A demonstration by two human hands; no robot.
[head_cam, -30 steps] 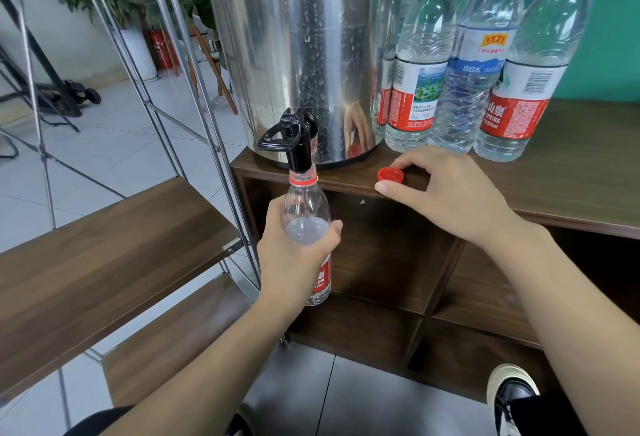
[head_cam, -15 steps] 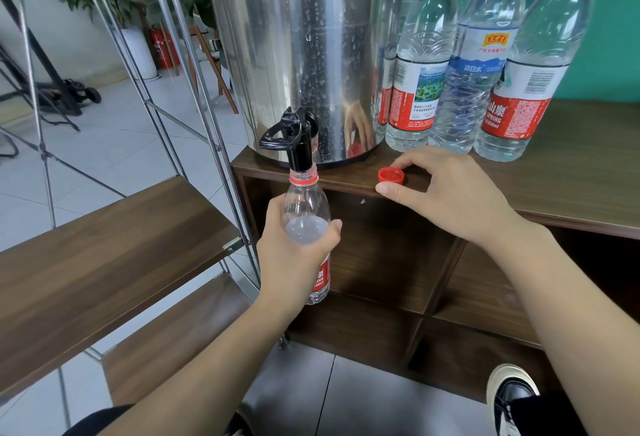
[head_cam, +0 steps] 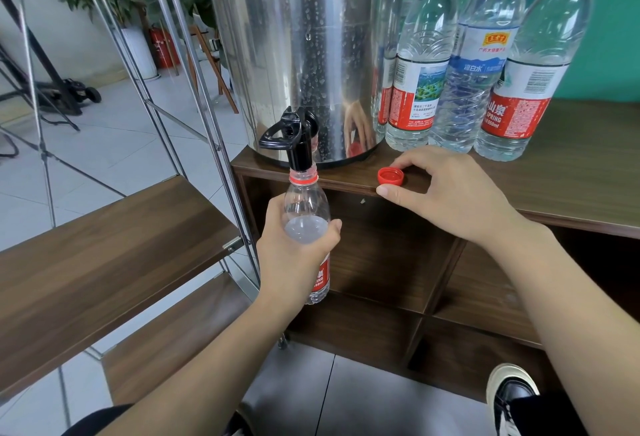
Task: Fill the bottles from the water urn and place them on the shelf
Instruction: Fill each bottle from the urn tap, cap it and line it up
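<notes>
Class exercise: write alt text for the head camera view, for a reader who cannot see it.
A left hand holds an open bottle under the black tap of a steel water urn. The right hand rests by a red cap on the wooden counter.

A clear bottle (head_cam: 306, 224) with a red neck ring is held upright in the grip of the left hand (head_cam: 294, 255), its mouth set right under the black tap (head_cam: 294, 139) of the steel water urn (head_cam: 304, 51); water is seen up to its shoulder. A red cap (head_cam: 390, 176) is lain on the wooden tabletop (head_cam: 571, 186), touched by the fingers of the right hand (head_cam: 446, 190). Four capped bottles (head_cam: 460, 65) are stood beside the urn. A wooden shelf (head_cam: 104, 259) in a metal frame is seen to the left.
</notes>
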